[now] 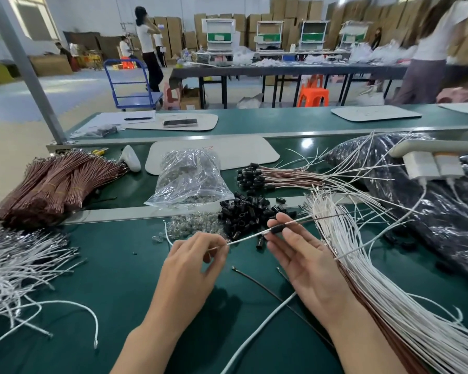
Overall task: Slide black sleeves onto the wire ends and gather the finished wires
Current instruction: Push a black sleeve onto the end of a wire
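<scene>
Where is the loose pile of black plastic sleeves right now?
Head view, centre: the pile lies on the green bench beyond the left hand and right hand, between small clear caps leftward and fanned white wires rightward.

White wire bundle [389,314] runs off bottom edge.

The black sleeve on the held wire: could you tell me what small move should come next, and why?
Probably slide the black sleeve along the white wire toward the end the left hand pinches: the right hand holds the sleeve partway along, short of that end.
</scene>
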Demonstrator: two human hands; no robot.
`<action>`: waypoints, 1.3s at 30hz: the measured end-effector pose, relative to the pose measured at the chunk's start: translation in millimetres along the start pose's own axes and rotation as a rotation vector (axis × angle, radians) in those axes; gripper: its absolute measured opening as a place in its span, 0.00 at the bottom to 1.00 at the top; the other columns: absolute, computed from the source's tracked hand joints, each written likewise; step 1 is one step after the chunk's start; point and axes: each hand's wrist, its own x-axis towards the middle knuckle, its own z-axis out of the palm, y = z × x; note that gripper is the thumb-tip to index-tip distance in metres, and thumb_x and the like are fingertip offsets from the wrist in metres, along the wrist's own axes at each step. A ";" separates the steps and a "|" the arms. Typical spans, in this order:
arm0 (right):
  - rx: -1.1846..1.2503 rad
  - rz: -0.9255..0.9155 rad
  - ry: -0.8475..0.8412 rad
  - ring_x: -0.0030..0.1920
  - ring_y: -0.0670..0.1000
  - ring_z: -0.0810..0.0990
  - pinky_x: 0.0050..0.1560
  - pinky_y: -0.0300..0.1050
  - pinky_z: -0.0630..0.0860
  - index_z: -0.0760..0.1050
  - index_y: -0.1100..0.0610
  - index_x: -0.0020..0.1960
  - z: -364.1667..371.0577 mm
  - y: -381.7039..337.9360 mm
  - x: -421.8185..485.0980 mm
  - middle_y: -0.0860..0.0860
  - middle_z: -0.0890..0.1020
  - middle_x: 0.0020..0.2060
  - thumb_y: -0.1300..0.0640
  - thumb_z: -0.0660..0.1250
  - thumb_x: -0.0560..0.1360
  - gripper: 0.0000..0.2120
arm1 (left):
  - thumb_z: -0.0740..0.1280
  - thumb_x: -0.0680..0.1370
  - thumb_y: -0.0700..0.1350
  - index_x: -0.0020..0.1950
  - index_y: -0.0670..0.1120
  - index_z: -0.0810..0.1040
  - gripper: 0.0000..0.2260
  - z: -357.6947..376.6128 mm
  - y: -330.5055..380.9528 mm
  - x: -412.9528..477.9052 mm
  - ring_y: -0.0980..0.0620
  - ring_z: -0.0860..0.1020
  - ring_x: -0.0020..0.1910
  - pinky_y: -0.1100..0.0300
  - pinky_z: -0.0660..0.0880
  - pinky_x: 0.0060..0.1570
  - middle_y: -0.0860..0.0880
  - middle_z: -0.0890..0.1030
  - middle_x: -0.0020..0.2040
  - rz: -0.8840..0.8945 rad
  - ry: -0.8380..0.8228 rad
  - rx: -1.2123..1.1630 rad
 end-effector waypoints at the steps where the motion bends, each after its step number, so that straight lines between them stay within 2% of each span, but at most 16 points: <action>1: -0.014 0.010 -0.013 0.49 0.53 0.86 0.49 0.43 0.83 0.86 0.58 0.55 1.9 2.4 -0.6 0.59 0.85 0.55 0.63 0.67 0.73 0.13 | 0.66 0.80 0.53 0.49 0.57 0.76 0.01 0.8 1.7 0.4 0.64 0.73 0.48 0.69 0.68 0.51 0.63 0.78 0.43 0.019 0.010 0.008; 5: -0.099 0.075 -0.088 0.51 0.53 0.85 0.51 0.43 0.82 0.85 0.58 0.56 10.3 13.8 -4.9 0.60 0.85 0.55 0.63 0.67 0.74 0.13 | 0.69 0.81 0.50 0.51 0.55 0.78 0.01 8.5 7.2 -1.0 0.64 0.73 0.45 0.65 0.69 0.52 0.63 0.76 0.42 0.144 0.014 0.050; 9: -0.053 0.026 -0.036 0.49 0.53 0.85 0.50 0.44 0.83 0.85 0.59 0.56 6.9 8.1 -2.8 0.60 0.85 0.54 0.64 0.67 0.73 0.14 | 0.63 0.81 0.59 0.54 0.58 0.76 0.08 6.0 2.6 -2.8 0.67 0.71 0.52 0.68 0.68 0.51 0.65 0.77 0.41 0.006 -0.015 -0.010; 12: 0.025 -0.007 0.014 0.50 0.54 0.86 0.50 0.43 0.83 0.85 0.59 0.56 -0.6 -1.5 -1.8 0.59 0.85 0.56 0.64 0.67 0.73 0.14 | 0.63 0.78 0.60 0.49 0.58 0.77 0.08 2.9 -3.8 -2.1 0.65 0.72 0.54 0.63 0.71 0.51 0.67 0.78 0.42 -0.052 0.009 -0.038; 15: 0.008 -0.004 0.007 0.51 0.54 0.86 0.48 0.42 0.83 0.84 0.59 0.58 -0.2 -1.0 -3.3 0.59 0.84 0.57 0.64 0.67 0.74 0.14 | 0.65 0.81 0.56 0.48 0.55 0.78 0.07 3.3 0.2 -0.3 0.69 0.71 0.53 0.62 0.70 0.51 0.68 0.76 0.42 0.022 0.060 -0.007; 19: -0.121 0.039 -0.071 0.51 0.54 0.85 0.50 0.44 0.82 0.84 0.58 0.58 9.7 13.8 -6.9 0.60 0.84 0.57 0.63 0.68 0.74 0.14 | 0.65 0.81 0.52 0.49 0.53 0.78 0.05 10.7 10.0 -0.7 0.73 0.70 0.46 0.66 0.66 0.54 0.68 0.71 0.42 0.153 0.084 0.044; 21: -0.158 0.036 -0.089 0.50 0.54 0.85 0.50 0.43 0.82 0.84 0.58 0.58 12.5 15.7 -6.9 0.60 0.84 0.57 0.63 0.68 0.74 0.14 | 0.65 0.81 0.53 0.51 0.53 0.77 0.05 12.3 9.0 -0.9 0.72 0.70 0.44 0.66 0.66 0.55 0.67 0.72 0.43 0.156 0.071 0.053; 26: -0.015 -0.050 0.006 0.49 0.53 0.86 0.47 0.42 0.83 0.85 0.58 0.57 0.2 -3.5 -3.2 0.59 0.85 0.56 0.64 0.67 0.74 0.14 | 0.61 0.82 0.55 0.52 0.54 0.77 0.08 4.6 -0.9 0.3 0.64 0.73 0.47 0.66 0.65 0.58 0.63 0.78 0.45 0.071 0.029 0.074; 29: -0.022 -0.040 -0.010 0.49 0.53 0.86 0.47 0.42 0.83 0.85 0.57 0.58 -1.3 -3.3 -3.7 0.59 0.85 0.57 0.64 0.67 0.74 0.15 | 0.61 0.83 0.53 0.51 0.53 0.77 0.07 4.1 -1.7 0.6 0.61 0.75 0.45 0.60 0.68 0.57 0.62 0.78 0.44 0.118 0.044 0.097; 32: -0.140 0.021 -0.080 0.51 0.53 0.85 0.49 0.43 0.82 0.84 0.56 0.58 6.9 9.7 -5.6 0.59 0.84 0.57 0.62 0.68 0.73 0.15 | 0.63 0.83 0.51 0.51 0.52 0.78 0.06 8.2 1.6 1.5 0.56 0.75 0.41 0.58 0.70 0.52 0.59 0.76 0.41 0.218 0.081 0.170; 35: -0.232 0.038 -0.116 0.50 0.52 0.85 0.49 0.42 0.82 0.85 0.54 0.57 14.8 19.8 -7.5 0.58 0.85 0.55 0.60 0.69 0.72 0.15 | 0.63 0.83 0.51 0.53 0.52 0.78 0.06 11.6 3.0 1.5 0.56 0.77 0.42 0.57 0.71 0.51 0.58 0.78 0.43 0.252 0.082 0.173; 39: -0.169 -0.026 -0.035 0.48 0.51 0.85 0.46 0.42 0.82 0.86 0.56 0.55 10.0 10.4 -4.8 0.58 0.85 0.56 0.61 0.68 0.72 0.14 | 0.62 0.82 0.52 0.54 0.51 0.79 0.08 9.9 -0.4 0.8 0.59 0.76 0.44 0.58 0.70 0.53 0.61 0.78 0.45 0.170 0.049 0.151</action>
